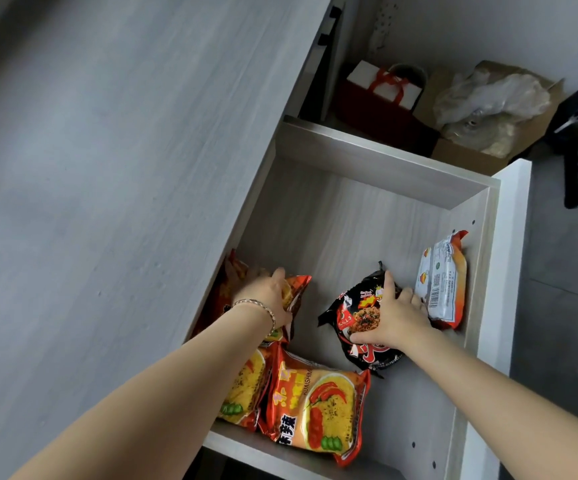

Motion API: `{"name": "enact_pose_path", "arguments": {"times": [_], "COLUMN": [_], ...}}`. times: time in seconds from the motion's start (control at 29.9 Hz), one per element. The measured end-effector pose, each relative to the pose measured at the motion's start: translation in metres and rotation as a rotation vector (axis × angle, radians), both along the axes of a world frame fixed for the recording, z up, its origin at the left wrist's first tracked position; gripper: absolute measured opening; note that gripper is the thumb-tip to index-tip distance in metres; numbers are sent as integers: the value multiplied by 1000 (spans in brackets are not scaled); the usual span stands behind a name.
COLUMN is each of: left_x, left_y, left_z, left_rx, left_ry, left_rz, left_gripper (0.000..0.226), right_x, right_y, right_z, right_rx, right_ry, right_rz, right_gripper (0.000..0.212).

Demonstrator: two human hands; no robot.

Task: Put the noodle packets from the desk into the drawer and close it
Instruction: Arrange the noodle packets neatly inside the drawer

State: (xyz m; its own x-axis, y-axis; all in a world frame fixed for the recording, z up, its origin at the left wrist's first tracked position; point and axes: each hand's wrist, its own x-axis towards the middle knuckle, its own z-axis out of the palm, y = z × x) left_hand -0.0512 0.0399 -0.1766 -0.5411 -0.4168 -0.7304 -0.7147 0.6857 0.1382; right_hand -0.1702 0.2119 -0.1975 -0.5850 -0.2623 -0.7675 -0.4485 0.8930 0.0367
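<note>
Two hands are seen inside the open drawer [377, 216], each on a noodle packet. The packets are judged light, crinkly and slippery, with brittle contents, best taken flat across the middle, not by the sealed ends. The left hand [270, 296] is closed around an orange packet [296, 292] held on edge; more orange packets [318, 410] lie just below its wrist. The right hand [393, 318] is spread, fingers pressed on a black packet [357, 313], a white packet [441, 282] just beyond its fingertips. The bench [107, 168] beside the left hand looks bare.
</note>
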Motion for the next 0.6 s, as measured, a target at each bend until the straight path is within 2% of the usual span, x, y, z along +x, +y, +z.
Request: {"name": "enact_pose_path", "arguments": {"times": [0.17,0.27,0.37,0.43,0.6], "left_x": [9,13,13,11,11], "left_y": [-11,-14,-14,-14,-13], "left_z": [-2,0,-1,-1,0], "left_rx": [-2,-21,-24,-21,-50], "left_ry": [16,38,54,51,44], "left_rz": [-40,-69,-69,-63,-102], "left_gripper": [77,79,79,75,75], "right_x": [-3,-13,-35,-51,-82], "right_y": [-6,-14,-31,-49,-102], "right_z": [6,23,43,55,50], "right_rx": [-92,-196,-422,-564,-752], "right_ry": [16,-9,-10,6,-46], "right_rz": [-104,-103,-194,-195,-202], "right_gripper": [139,115,82,68,66]}}
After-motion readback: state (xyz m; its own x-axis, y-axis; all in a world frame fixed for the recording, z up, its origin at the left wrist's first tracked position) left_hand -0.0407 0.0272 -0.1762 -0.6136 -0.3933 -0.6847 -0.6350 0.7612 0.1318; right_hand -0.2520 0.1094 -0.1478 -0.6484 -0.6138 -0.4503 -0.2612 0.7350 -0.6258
